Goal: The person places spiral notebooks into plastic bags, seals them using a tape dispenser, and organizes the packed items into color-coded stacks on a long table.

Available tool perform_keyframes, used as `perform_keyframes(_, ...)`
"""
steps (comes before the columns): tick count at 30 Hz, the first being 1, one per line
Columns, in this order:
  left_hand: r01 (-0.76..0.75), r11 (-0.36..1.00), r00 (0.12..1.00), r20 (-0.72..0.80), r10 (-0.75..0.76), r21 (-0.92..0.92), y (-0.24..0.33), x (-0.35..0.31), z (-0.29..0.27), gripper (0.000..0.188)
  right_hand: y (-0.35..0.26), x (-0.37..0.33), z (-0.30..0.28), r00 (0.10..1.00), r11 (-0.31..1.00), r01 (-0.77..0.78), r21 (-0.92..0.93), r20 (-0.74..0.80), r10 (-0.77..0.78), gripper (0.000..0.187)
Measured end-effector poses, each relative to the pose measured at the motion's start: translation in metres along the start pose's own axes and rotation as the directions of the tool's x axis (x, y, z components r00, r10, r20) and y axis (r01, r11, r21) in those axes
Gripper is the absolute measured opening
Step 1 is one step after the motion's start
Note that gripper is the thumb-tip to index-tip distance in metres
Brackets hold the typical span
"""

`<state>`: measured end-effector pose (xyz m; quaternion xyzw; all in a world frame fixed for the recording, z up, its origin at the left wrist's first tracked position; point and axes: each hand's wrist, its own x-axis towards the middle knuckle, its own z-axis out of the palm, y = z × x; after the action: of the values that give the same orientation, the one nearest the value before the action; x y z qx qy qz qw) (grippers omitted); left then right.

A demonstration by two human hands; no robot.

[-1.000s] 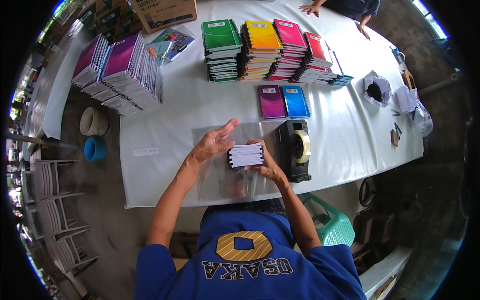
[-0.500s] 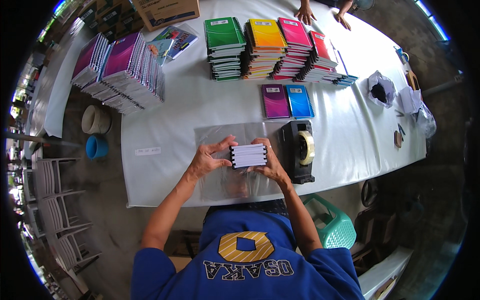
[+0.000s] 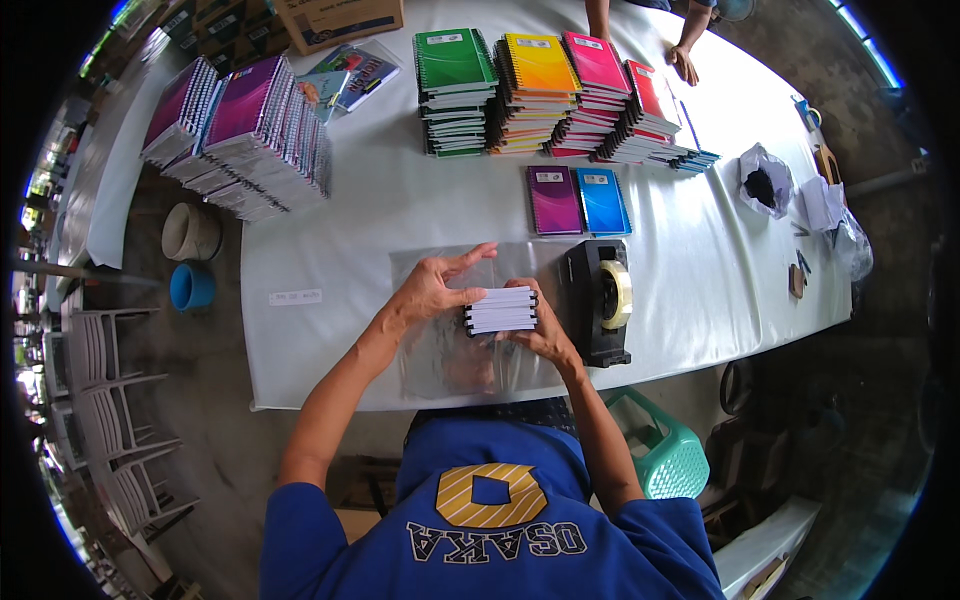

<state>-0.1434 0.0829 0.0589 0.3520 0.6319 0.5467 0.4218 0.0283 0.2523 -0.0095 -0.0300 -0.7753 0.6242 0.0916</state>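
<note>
A small stack of notebooks stands edge-up in front of me, showing white page edges with dark bindings at the side. My right hand is closed around its right side. At the upper left corner of the stack is my left hand, its thumb along the top edge and its fingers stretched out past it. Under both hands lies a clear plastic sheet or bag. Close by on the right is a black tape dispenser with a roll of clear tape.
Beyond the hands lie a purple notebook and a blue notebook. Farther back stand green, yellow, pink and red notebook piles. Purple notebooks are piled left. Another person's hand rests at the far edge.
My left hand has shifted up and right, its thumb moving from the stack's left side onto its top edge. The right hand keeps its hold. The other person's hands have moved slightly.
</note>
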Motion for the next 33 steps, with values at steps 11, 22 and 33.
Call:
perform_keyframes(11,0.024,0.999,0.998,0.049,-0.027,0.045,0.007,0.003,0.002,0.084,0.001,-0.001,-0.002,1.0,1.0,0.014,-0.022,0.012,-0.014,0.07)
perform_keyframes(22,-0.027,0.993,0.997,0.077,0.018,0.118,0.009,-0.004,0.003,0.089,-0.002,0.001,0.0,0.999,0.999,0.04,-0.014,0.034,-0.04,0.067)
perform_keyframes(33,0.009,0.951,0.99,0.136,0.035,-0.31,-0.044,-0.012,0.0,0.112,-0.006,0.0,0.002,0.98,0.908,-0.185,0.375,0.004,0.198,0.082)
